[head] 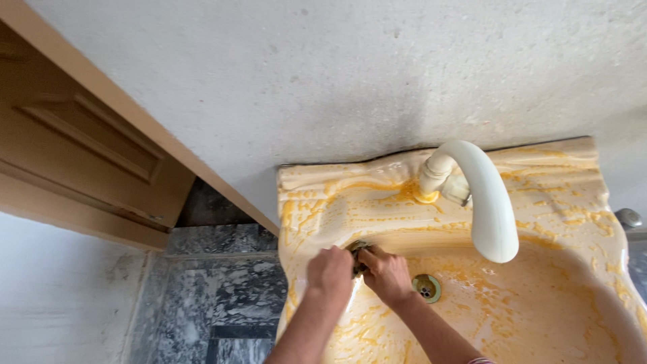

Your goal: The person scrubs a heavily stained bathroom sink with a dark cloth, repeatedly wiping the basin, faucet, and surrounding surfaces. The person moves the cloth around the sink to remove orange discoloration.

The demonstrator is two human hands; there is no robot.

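A cream wash basin (559,202) streaked with orange liquid is fixed to the rough white wall. My left hand (330,271) and my right hand (385,273) meet at the basin's left inner slope. Both are closed around a small dark scrubbing pad (357,251), which is mostly hidden between them. A curved cream tap spout (486,195) arches over the bowl to the right of my hands. The metal drain (426,287) lies just right of my right hand.
A brown wooden door (81,148) and its frame stand at the left. Grey marbled floor tiles (222,296) lie beside the basin. A small metal fitting (628,217) shows at the right edge.
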